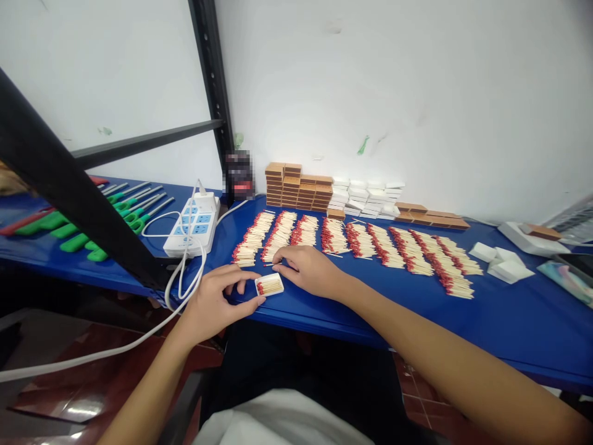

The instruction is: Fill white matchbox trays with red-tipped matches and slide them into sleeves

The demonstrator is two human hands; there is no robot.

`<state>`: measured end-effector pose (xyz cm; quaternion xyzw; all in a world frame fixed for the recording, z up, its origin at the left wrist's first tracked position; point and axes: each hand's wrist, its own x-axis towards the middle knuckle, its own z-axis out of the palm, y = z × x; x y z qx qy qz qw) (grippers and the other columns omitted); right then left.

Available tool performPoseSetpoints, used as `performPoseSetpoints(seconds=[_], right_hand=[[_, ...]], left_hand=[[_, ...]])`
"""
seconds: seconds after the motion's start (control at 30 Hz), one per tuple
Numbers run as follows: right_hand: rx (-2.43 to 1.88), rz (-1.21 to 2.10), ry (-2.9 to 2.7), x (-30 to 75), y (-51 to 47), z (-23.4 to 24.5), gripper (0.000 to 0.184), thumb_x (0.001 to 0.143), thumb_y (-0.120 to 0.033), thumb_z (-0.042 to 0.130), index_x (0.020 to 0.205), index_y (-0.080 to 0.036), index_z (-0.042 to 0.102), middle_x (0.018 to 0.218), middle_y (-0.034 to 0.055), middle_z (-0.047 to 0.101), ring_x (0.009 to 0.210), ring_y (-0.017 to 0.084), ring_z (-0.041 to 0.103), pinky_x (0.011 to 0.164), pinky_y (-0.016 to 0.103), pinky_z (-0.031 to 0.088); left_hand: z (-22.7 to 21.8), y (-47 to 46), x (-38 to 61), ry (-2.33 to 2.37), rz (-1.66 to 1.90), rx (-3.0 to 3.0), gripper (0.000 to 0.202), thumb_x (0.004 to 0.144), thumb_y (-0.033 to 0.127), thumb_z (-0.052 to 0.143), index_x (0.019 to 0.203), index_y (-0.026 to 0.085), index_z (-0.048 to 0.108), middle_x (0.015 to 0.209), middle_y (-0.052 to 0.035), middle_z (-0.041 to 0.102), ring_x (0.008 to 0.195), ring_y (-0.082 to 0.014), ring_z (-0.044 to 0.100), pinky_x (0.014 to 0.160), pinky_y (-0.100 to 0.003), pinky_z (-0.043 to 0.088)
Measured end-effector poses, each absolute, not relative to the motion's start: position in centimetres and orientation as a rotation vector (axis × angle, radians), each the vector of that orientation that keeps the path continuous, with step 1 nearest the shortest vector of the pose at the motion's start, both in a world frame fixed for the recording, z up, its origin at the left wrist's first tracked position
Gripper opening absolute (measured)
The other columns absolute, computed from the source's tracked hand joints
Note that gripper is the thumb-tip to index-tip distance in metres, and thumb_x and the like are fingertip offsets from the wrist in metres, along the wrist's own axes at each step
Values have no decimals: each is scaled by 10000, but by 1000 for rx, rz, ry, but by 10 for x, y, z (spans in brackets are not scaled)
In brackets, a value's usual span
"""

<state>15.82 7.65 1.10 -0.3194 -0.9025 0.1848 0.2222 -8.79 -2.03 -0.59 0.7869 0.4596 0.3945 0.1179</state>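
Note:
A small white matchbox tray lies near the front edge of the blue table, partly filled with red-headed matches. My left hand grips this tray from its left, thumb at the near side and index finger at the far side. Just beyond and to the right, my right hand is closed in a pinch at the near end of a match pile. A match seems to lie by those fingertips, but what is between them is hidden. Several more match piles spread in a row to the right.
Brown matchbox sleeves and white trays are stacked along the wall. Loose white trays lie at the right. On the left stand a power strip with cables, a black shelf post and green-handled tools.

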Motion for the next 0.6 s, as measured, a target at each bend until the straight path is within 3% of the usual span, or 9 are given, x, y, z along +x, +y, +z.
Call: performPoseSetpoints(seconds=[0.17, 0.4, 0.6], right_hand=[[-890, 500, -2502, 158, 77, 11, 160, 1053, -211, 695, 1179, -164, 780, 767, 1, 656, 705, 151, 578, 722, 274, 381], [-978, 544, -2523, 156, 75, 15, 89, 1062, -222, 694, 1061, -165, 761, 666, -37, 577, 642, 136, 522, 697, 274, 345], [-1056, 538, -2560, 157, 73, 20, 94, 1081, -241, 679, 1082, -159, 725, 740, -14, 612, 710, 150, 547, 694, 270, 325]], left_hand=[[-7, -19, -87, 1350, 1164, 2296, 239, 897, 304, 872, 1127, 249, 838, 770, 42, 614, 667, -112, 514, 619, -233, 435], [-7, -20, -88, 1357, 1147, 2297, 242, 902, 308, 872, 1134, 248, 837, 772, 38, 616, 669, -113, 514, 623, -240, 437], [-7, -21, -88, 1358, 1142, 2301, 248, 912, 323, 862, 1145, 242, 837, 773, 30, 617, 670, -122, 516, 624, -250, 440]])
